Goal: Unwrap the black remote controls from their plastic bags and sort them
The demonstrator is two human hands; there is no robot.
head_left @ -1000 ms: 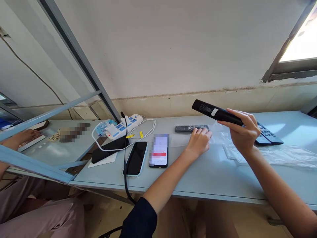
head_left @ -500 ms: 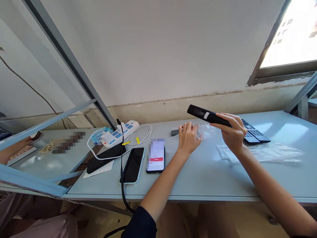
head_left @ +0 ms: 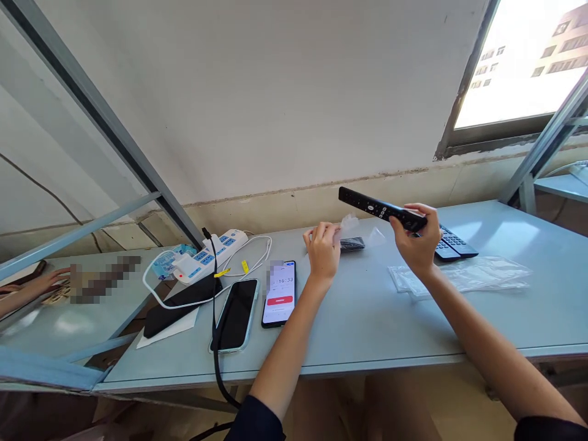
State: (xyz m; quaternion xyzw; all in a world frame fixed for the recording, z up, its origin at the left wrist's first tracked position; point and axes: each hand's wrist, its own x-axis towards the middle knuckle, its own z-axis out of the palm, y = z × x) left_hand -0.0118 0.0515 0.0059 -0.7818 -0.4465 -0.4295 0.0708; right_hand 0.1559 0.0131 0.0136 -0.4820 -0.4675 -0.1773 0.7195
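Observation:
My right hand point(head_left: 420, 239) is wrapped round the lower end of a long black remote control point(head_left: 367, 203), held above the desk with its button side toward me. My left hand point(head_left: 323, 252) pinches a thin clear plastic bag point(head_left: 350, 224). Just behind that hand lies a dark oblong thing point(head_left: 352, 244), partly hidden, its kind unclear. Beyond my right hand more black remotes point(head_left: 454, 245) lie side by side, buttons up. Flat clear plastic bags point(head_left: 463, 274) rest on the desk in front of them.
On the blue-grey desk point(head_left: 367, 331) lie a lit phone point(head_left: 280, 294), a dark-screened phone point(head_left: 236, 315) and a black pouch point(head_left: 181, 306). A white power strip point(head_left: 214, 254) with cables stands behind. Another person's hand point(head_left: 48, 283) is at the left desk, past a metal frame point(head_left: 105, 122).
My right hand has turned the remote from its labelled back to its button side. My left hand has moved left with the plastic bag, uncovering more of the dark thing.

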